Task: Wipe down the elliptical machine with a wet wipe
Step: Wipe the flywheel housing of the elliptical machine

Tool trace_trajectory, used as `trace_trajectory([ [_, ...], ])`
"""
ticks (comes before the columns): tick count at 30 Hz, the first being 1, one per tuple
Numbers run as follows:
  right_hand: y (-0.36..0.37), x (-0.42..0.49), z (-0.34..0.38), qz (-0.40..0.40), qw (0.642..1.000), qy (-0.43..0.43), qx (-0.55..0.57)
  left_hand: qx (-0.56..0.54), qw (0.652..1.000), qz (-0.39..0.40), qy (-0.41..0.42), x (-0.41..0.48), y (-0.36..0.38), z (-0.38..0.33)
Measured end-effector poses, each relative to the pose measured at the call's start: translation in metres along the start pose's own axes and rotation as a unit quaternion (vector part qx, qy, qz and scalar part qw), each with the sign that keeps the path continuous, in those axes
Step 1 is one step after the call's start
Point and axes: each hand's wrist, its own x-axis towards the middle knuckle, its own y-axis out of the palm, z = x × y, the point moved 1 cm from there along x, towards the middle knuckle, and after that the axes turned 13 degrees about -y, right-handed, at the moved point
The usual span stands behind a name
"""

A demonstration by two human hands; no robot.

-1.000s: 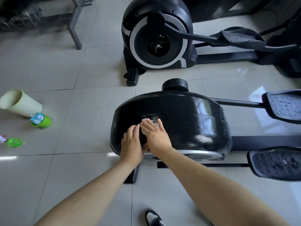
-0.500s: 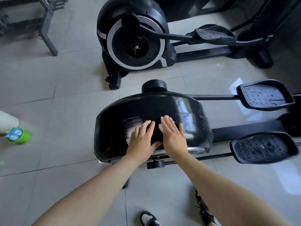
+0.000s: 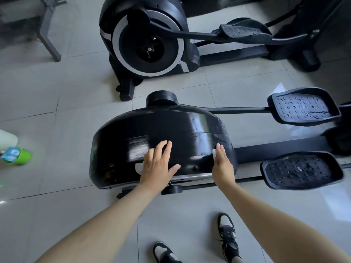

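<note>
The wet wipe [image 3: 214, 153] is mostly hidden: only a small white edge shows under the fingers of the right hand [image 3: 222, 165], which lies flat with fingers pressed together on the right end of the black housing [image 3: 171, 130] of the elliptical machine. The left hand [image 3: 157, 165] lies flat on the middle of the housing, fingers straight and close together, thumb spread wide. A pale patch just beside its heel may be a second wipe or a reflection; I cannot tell which.

At the left edge a white container [image 3: 6, 138] is cut off, touching a blurred green cup [image 3: 20, 156]. The far pedal [image 3: 303, 108] and near pedal [image 3: 302, 170] reach out to the right, open tile floor [image 3: 57, 186] between them. A second machine [image 3: 148, 44] stands beyond the housing, with a strip of floor between them. Two shoes [image 3: 227, 232] stand on open floor near the housing's base.
</note>
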Motion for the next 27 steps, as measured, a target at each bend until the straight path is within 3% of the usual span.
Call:
trace_trajectory([
  [4,-0.012,0.001,-0.010,-0.043,0.996,0.050,0.061,-0.007,1.000,0.003,-0.023,-0.001,0.001,-0.005],
  [6,-0.014,-0.003,0.000,-0.055,0.997,0.022,0.053,-0.015,0.999,0.019,-0.032,-0.002,-0.001,-0.006],
  [9,-0.003,-0.015,0.035,-0.057,0.992,-0.104,0.042,-0.020,0.998,0.016,-0.052,-0.007,-0.004,-0.005],
  [13,0.043,-0.036,0.071,-0.003,0.950,-0.311,0.013,-0.022,0.996,-0.017,-0.089,-0.017,-0.006,0.009],
  [17,0.072,-0.039,0.072,0.051,0.913,-0.404,-0.025,-0.010,0.995,-0.040,-0.095,-0.025,-0.005,0.020],
  [22,0.061,-0.030,0.053,0.027,0.923,-0.376,-0.080,0.007,0.998,-0.019,-0.053,-0.022,-0.003,0.000],
  [27,0.024,-0.014,0.015,-0.008,0.966,-0.253,-0.051,0.021,1.000,0.005,-0.013,-0.007,0.008,-0.043],
])
